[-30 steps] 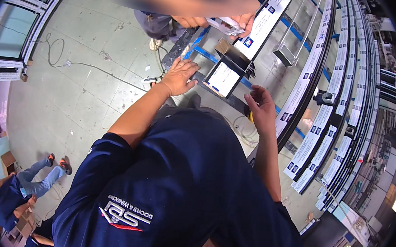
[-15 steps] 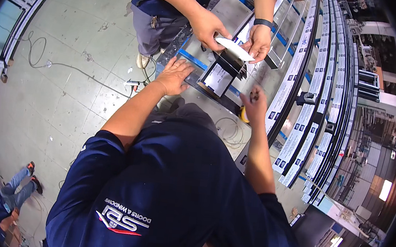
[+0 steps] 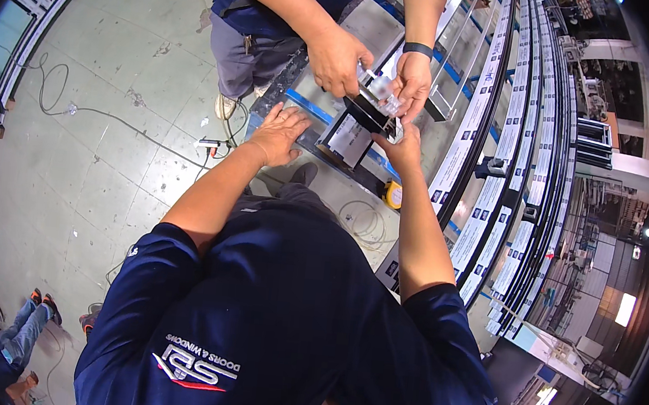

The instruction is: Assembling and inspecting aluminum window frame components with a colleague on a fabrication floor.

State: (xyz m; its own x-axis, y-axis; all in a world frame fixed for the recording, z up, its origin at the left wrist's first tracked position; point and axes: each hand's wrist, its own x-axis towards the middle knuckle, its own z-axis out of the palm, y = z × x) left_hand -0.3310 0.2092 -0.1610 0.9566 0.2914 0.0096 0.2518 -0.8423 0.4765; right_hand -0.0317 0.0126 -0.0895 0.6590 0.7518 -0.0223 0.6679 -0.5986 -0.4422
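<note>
My left hand (image 3: 278, 134) lies flat with its fingers spread on the near left edge of the work table (image 3: 308, 140). Beside it on the table is a short black profile piece (image 3: 348, 141) with a white label on its side. At that piece's right end, my right hand (image 3: 403, 151) has its thumb and fingers closed in; what they grip is hidden. Across from me, a co-worker's left-side hand (image 3: 337, 59) and right-side hand (image 3: 413, 82) hold a clear, whitish piece (image 3: 382, 91) over the profile's far end.
A yellow tape measure (image 3: 393, 194) sits at the table's near edge. Long black profiles (image 3: 479, 120) with white protective film run along the right. A cable (image 3: 136, 128) crosses the floor at left, and a coiled line (image 3: 366, 220) lies below the table.
My right hand has moved up and left to the profile's end. The co-worker's hands have tilted the whitish piece and shifted slightly. My left hand stays on the table.
</note>
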